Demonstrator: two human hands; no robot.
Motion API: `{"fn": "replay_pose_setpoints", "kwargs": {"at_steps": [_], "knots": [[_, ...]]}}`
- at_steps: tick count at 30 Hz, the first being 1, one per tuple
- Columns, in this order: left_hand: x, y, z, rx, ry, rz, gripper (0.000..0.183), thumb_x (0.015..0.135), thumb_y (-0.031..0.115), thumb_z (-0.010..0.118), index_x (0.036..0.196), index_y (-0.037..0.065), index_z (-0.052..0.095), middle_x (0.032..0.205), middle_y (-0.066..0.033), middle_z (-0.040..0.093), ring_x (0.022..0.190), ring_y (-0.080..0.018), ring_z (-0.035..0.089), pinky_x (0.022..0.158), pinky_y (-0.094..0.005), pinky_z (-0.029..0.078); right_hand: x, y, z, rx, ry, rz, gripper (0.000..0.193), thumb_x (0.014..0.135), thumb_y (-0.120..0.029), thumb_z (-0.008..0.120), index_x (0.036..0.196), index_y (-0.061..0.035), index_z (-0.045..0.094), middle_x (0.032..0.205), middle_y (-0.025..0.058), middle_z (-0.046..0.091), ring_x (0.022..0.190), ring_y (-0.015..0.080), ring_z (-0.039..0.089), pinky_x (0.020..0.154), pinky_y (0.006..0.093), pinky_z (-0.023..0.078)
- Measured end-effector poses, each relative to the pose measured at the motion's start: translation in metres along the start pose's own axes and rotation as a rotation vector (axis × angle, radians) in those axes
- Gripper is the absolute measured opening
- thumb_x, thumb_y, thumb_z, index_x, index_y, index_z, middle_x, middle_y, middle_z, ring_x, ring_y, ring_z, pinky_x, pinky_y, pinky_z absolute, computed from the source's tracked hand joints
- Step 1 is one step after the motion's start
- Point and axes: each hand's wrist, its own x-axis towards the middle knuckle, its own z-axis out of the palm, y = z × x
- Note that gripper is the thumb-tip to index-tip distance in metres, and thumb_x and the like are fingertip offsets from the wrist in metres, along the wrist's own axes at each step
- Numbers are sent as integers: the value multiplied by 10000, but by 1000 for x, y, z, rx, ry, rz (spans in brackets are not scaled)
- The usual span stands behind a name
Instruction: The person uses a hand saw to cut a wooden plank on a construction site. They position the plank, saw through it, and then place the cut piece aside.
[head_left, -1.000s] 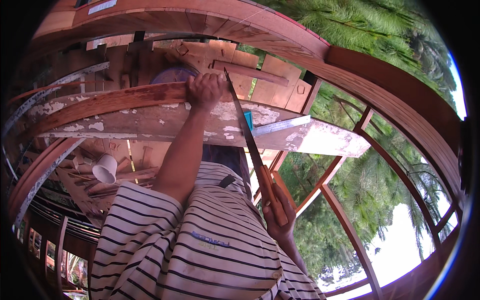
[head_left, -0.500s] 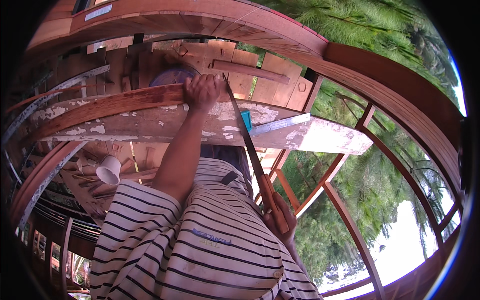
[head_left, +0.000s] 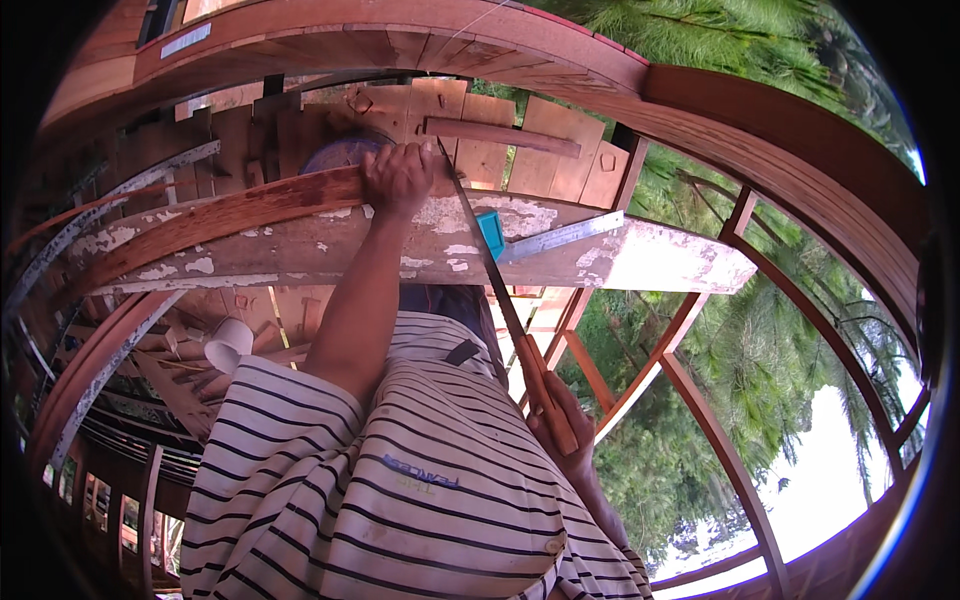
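A long reddish wooden board (head_left: 245, 208) lies along a worn plank with peeling white paint (head_left: 330, 245). My left hand (head_left: 398, 180) is closed over the right-hand end of this board, pressing it against the plank. In my right hand (head_left: 568, 425), low and to the right, is the wooden handle of a handsaw (head_left: 490, 262). Its dark blade slants up and left across the plank, with the tip just right of my left hand. Whether the teeth touch the board is hidden. Close beside the blade lies a try square (head_left: 565, 238) with a teal stock and metal blade.
Below the plank at left stands a white cup (head_left: 229, 344) among wood scraps. Beyond it are a blue round container (head_left: 345, 152) and a loose wooden strip (head_left: 500, 136) on floorboards. A curved wooden rail (head_left: 790, 125) and slim framing surround the right side, with trees outside.
The saw has shifted slightly up and left, with my right hand on its handle. My left hand keeps its grip on the board. The whole view has moved a little.
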Motion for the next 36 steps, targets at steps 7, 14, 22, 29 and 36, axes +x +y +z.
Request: {"fn": "replay_pose_setpoints", "kwargs": {"at_steps": [7, 14, 22, 29, 36], "knots": [[1, 1, 2, -2, 11, 21, 335, 1003, 306, 531, 776, 119, 691, 804, -56, 696, 801, -263, 653, 748, -456, 425, 149, 16, 65, 286, 32, -2, 559, 953, -50, 675, 1475, 11, 483, 1359, 190, 643, 1219, 205, 631, 1010, 316, 485], [-1, -1, 3, 8, 36, 15, 325, 1000, 298, 537, 776, 117, 689, 792, -61, 693, 776, -273, 652, 744, -459, 427, 24, 10, 15, 87, 20, -26, 592, 915, -47, 717, 1465, -3, 501, 1292, 216, 684, 1094, 296, 731, 884, 348, 596], [0, 2, 4, 3, 15, 29, 320, 999, 299, 539, 784, 115, 690, 789, -51, 691, 786, -265, 655, 744, -456, 427, 138, 30, 74, 289, 82, -45, 558, 939, -53, 676, 1461, 22, 494, 1314, 192, 663, 1168, 229, 654, 982, 330, 499], [1, -1, 6, 52, 17, 18, 332, 1001, 308, 535, 778, 118, 693, 789, -47, 694, 800, -250, 654, 744, -448, 427, 48, 17, 34, 126, 18, -31, 593, 924, -63, 718, 1469, -4, 492, 1330, 235, 656, 1197, 320, 683, 970, 379, 560], [0, -1, 3, 57, 19, 24, 312, 982, 326, 557, 765, 148, 693, 756, -49, 697, 765, -257, 657, 738, -444, 424, 83, 40, 57, 167, 96, -96, 544, 928, -42, 684, 1439, 33, 514, 1248, 212, 692, 1059, 240, 717, 902, 328, 552]]}}
